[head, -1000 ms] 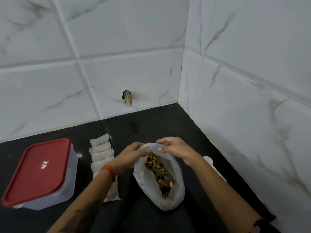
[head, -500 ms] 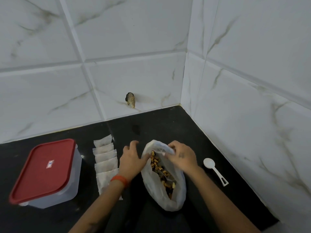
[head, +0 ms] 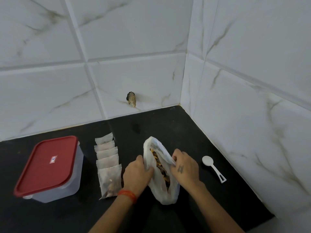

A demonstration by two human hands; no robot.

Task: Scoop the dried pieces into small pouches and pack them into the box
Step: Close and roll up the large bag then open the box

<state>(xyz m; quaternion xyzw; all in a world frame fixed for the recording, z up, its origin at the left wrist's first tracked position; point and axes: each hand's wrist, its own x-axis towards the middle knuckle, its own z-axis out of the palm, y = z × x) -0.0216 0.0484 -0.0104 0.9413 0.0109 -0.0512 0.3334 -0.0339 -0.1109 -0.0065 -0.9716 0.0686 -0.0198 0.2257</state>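
White marble-patterned wall tiles (head: 134, 47) fill the far and right sides of the scene and meet in a corner. Below them lies a black countertop (head: 168, 128), with a small dark hole (head: 131, 101) in the far wall just above its edge.

At the near left stands a clear plastic box (head: 55, 187), its red lid (head: 48, 164) pressed on. Just right of the box, a row of small white pouches (head: 107, 158) lies overlapping from far to near; the nearest pouch (head: 110, 179) shows brownish contents through its paper.

Right of the pouches, at the middle of the counter, sits a thin white plastic bag (head: 161, 190) with its mouth held open, and dried pieces (head: 157, 161), yellow and dark brown, show inside. The left hand (head: 137, 174) is closed on the bag's left edge, with an orange band (head: 127, 194) at its wrist. The right hand (head: 184, 168) pinches the bag's right rim between curled fingers; a small dark mark sits on its back.

Right of the bag, apart from both hands, a white plastic spoon (head: 213, 168) lies flat on the counter, bowl toward the far side, handle pointing near and right, close to the right wall.
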